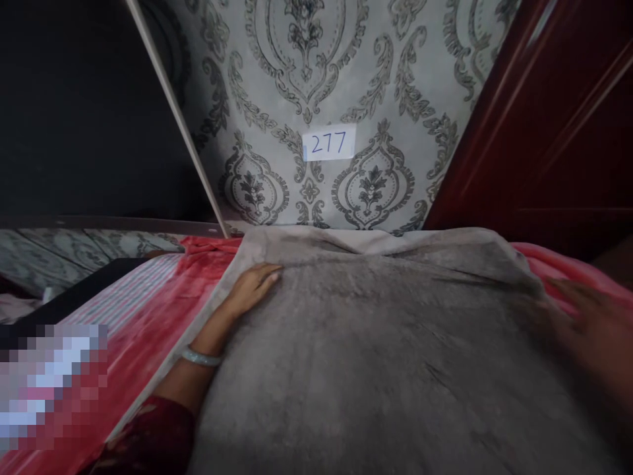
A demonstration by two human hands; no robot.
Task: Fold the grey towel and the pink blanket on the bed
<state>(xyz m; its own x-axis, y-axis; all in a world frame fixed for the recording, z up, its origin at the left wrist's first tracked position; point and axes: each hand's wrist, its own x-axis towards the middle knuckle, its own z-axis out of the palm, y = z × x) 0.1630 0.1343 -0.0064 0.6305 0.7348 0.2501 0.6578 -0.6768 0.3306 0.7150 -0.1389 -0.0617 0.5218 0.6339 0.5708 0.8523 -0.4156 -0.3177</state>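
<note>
A large grey fleece blanket (336, 356) lies spread out before me, with small creases across its far part and near its right edge. On its far left portion my left hand (254, 287) rests with the fingers stretched flat on the cloth. A pale bangle circles that wrist, and a dark red sleeve covers the forearm. My right hand (593, 323) is at the blanket's far right side, smeared by motion, so its fingers cannot be made out. Under the grey blanket a red-pink blanket (163, 303) shows on the left and right.
Patterned wallpaper (306, 79) bears a paper label (329, 142) reading 277. A large dark screen (93, 119) stands at the left, above a black surface (84, 284) and striped cloth (133, 290). Glossy dark red furniture (539, 132) rises at the right. Pixelation hides the lower left.
</note>
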